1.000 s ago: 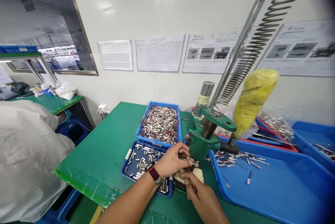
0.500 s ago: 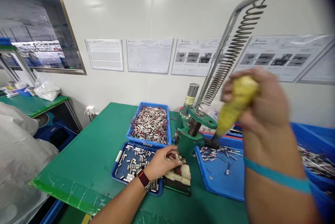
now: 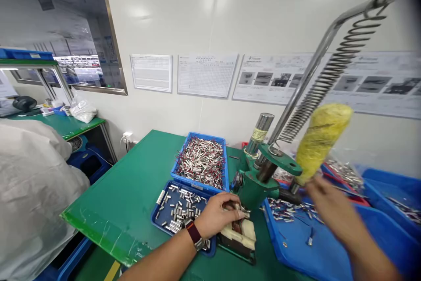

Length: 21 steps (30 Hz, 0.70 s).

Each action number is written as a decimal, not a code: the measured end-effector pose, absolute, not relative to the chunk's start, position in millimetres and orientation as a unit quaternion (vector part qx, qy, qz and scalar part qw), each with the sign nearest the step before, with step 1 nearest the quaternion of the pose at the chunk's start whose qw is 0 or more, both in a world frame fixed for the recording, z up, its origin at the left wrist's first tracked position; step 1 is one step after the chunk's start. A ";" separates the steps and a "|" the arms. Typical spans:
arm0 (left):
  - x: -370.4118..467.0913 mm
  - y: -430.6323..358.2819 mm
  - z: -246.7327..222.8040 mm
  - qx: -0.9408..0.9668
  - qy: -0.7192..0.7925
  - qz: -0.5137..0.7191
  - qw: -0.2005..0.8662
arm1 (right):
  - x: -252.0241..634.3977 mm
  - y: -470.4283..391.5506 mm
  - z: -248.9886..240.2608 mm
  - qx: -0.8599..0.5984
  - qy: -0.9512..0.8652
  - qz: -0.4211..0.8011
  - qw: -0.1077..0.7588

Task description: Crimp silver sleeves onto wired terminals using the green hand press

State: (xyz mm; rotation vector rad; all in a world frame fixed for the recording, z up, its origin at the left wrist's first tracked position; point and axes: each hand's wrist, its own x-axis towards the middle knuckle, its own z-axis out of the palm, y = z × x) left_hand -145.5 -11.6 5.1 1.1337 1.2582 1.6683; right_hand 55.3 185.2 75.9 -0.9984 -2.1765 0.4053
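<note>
My left hand (image 3: 224, 214), a watch on its wrist, reaches under the head of a green hand press (image 3: 255, 190). Its thumb and fingers are pinched together at the work point; what they hold is too small and covered to make out. Pale padding (image 3: 245, 237) covers the press base below that hand. Blurred by motion, my right hand (image 3: 325, 200) is just below and right of the yellow-wrapped lever handle (image 3: 320, 138), off its grip, above a blue tray (image 3: 324, 250) with wired metal parts. Its fingers are smeared.
Left of the press are a blue bin (image 3: 226, 162) of wired parts and a tray (image 3: 158, 221) of small metal cylinders. A spring on a bent metal rod (image 3: 312, 66) rises above the press. More bins (image 3: 378, 184) stand right. A person in white (image 3: 36, 193) is at far left.
My right hand has let go of the yellow handle and moved down beside its lower end. My left hand stays at the press. The whole view has shifted, so things appear farther right.
</note>
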 end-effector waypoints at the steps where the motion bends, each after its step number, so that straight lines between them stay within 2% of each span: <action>1: -143.3 -11.1 3.5 0.444 0.483 0.663 0.361 | 56.9 191.8 53.4 -0.392 -0.858 0.167 0.286; 4: -138.2 -5.4 2.2 0.455 0.465 0.670 0.358 | 65.5 212.1 -9.8 -0.376 -0.903 0.172 0.121; 8: -156.6 9.2 17.4 0.423 0.464 0.660 0.413 | 73.5 227.6 -44.9 -0.384 -0.912 0.132 0.067; 10: -180.6 11.7 31.2 0.403 0.487 0.682 0.367 | 74.4 227.5 -41.7 -0.397 -0.907 0.128 0.046; 11: -194.4 10.1 37.9 0.394 0.510 0.698 0.312 | 74.4 225.9 -37.8 -0.401 -0.906 0.126 0.039; 13: -220.6 1.0 47.6 0.439 0.651 0.605 0.131 | 73.9 221.0 -29.4 -0.405 -0.906 0.118 0.034; 14: -231.3 -5.6 49.9 0.476 0.711 0.507 0.108 | 73.7 218.4 -25.9 -0.407 -0.906 0.112 0.037; 18: -249.5 -32.1 43.1 0.573 0.721 0.336 0.200 | 75.3 210.9 -17.5 -0.415 -0.903 0.089 0.067; 21: -244.2 -38.1 30.6 0.608 0.727 0.242 0.207 | 78.6 208.8 -13.2 -0.438 -0.891 0.070 0.098</action>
